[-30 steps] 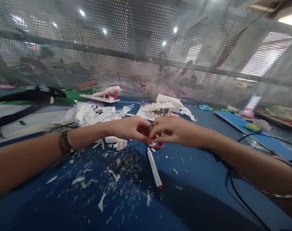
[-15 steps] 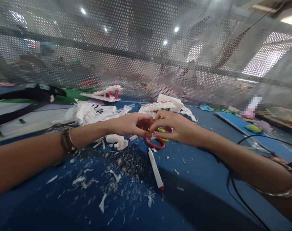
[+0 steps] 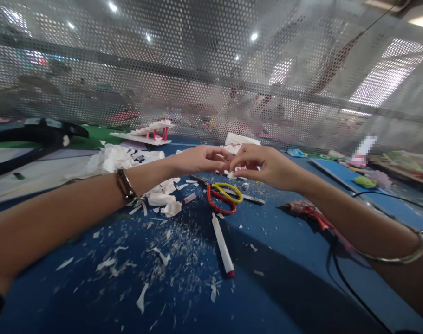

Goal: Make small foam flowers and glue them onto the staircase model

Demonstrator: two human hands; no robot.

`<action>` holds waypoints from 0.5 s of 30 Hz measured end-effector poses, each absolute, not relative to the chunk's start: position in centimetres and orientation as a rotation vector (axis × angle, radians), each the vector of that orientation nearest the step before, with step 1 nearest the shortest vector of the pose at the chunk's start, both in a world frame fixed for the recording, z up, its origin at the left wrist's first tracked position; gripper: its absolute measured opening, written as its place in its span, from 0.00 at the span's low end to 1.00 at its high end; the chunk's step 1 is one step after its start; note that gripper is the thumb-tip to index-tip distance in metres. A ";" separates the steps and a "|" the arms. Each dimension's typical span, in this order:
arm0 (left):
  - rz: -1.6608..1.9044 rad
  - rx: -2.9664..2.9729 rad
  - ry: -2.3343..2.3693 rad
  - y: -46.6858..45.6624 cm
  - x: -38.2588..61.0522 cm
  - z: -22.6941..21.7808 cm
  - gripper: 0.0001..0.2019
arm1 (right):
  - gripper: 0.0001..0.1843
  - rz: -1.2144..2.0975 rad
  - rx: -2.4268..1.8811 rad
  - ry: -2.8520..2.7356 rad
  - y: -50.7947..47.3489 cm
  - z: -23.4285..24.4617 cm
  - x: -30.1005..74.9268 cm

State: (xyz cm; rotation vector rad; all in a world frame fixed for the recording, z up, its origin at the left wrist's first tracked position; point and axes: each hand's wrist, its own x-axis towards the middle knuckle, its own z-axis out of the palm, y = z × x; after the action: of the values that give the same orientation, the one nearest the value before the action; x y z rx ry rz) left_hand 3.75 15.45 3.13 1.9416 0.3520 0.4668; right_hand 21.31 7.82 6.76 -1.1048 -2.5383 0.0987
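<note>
My left hand [image 3: 206, 159] reaches in over the blue table with its fingers bent together. Its fingertips meet those of my right hand [image 3: 267, 163], which is closed in a pinch. A small white piece [image 3: 231, 175] shows at the tip of my right thumb; what my left fingers grip is hidden. Below the hands lie scissors with one red and one yellow handle loop [image 3: 228, 192], partly over a flat metal strip [image 3: 253, 199]. Nearer to me is an uncapped white marker [image 3: 223, 246] with a dark red end. A separate marker cap [image 3: 189, 198] rests to the left.
White scraps [image 3: 115, 157] pile up at the left, and shavings litter the table [image 3: 284, 297]. A white stair model on red posts [image 3: 157, 132] stands behind. A black curved object [image 3: 40, 132] is at far left. Under my right forearm lies a pinkish wrapped tool [image 3: 302, 208], beside a black cable [image 3: 354, 290].
Both hands have risen and moved away from me, still together, uncovering the scissors and metal strip. The wrapped tool at the right now shows. The camera view has shifted slightly.
</note>
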 end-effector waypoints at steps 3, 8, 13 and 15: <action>0.533 2.044 0.427 16.2 4.1 3.2 0.18 | 0.10 0.126 -1.127 -2.508 8.6 6.8 22.1; 0.566 2.478 0.757 18.3 3.8 2.7 0.19 | 0.11 -0.004 -1.460 -2.410 10.8 5.8 24.9; 0.451 2.678 0.823 20.3 3.6 0.9 0.18 | 0.11 -0.066 -1.555 -2.401 13.3 3.4 27.4; 0.393 2.758 0.819 20.7 3.9 0.2 0.19 | 0.11 -0.089 -1.562 -2.413 13.9 2.4 27.7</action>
State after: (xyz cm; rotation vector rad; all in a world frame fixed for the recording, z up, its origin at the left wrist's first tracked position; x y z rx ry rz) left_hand 3.86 20.70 0.18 2.7583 0.8188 0.3927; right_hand 27.72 13.92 2.37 -1.5616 -2.4132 -0.0889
